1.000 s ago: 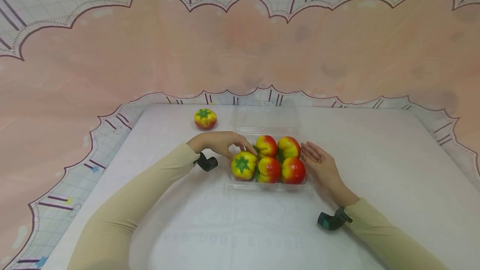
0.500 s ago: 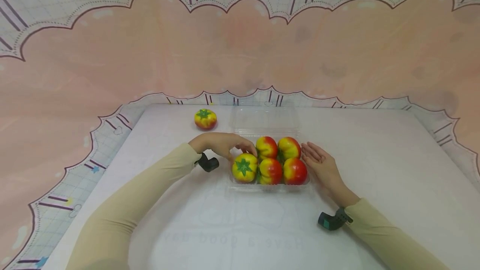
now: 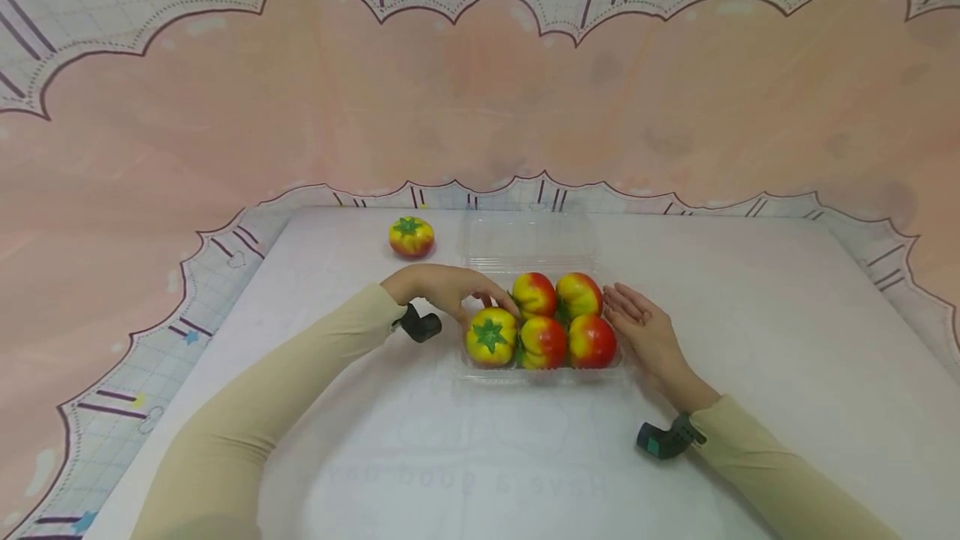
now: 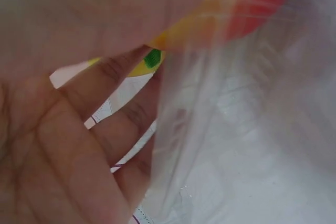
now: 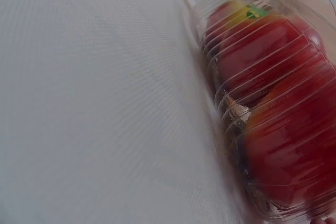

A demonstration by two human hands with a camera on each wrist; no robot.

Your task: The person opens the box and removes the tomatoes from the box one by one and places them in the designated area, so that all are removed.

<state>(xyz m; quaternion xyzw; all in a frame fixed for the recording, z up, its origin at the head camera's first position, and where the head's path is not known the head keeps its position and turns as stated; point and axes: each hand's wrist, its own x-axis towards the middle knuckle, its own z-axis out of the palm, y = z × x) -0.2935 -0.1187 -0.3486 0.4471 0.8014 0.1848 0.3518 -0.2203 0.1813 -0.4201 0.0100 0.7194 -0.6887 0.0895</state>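
A clear plastic clamshell box (image 3: 540, 375) holds several red-and-yellow tomatoes, its lid (image 3: 531, 240) folded back. At its front left lies a yellow tomato (image 3: 491, 337) with its green star-shaped calyx facing up. My left hand (image 3: 450, 288) reaches over the box's left end, with thumb and fingers curved around that tomato; in the left wrist view the thumb (image 4: 105, 19) crosses in front of it. My right hand (image 3: 647, 338) lies alongside the box's right end, fingers extended near the back-right tomato (image 3: 579, 296). The right wrist view shows red tomatoes (image 5: 289, 145) through the ribbed wall.
Another tomato (image 3: 411, 237) sits outside the box, at the back left of the white table (image 3: 750, 315). A patterned cloth (image 3: 480, 107) hangs behind the table.
The box and its tomatoes have shifted slightly to the right and toward me, and my left hand has moved a little right with them. My right hand has hardly moved.
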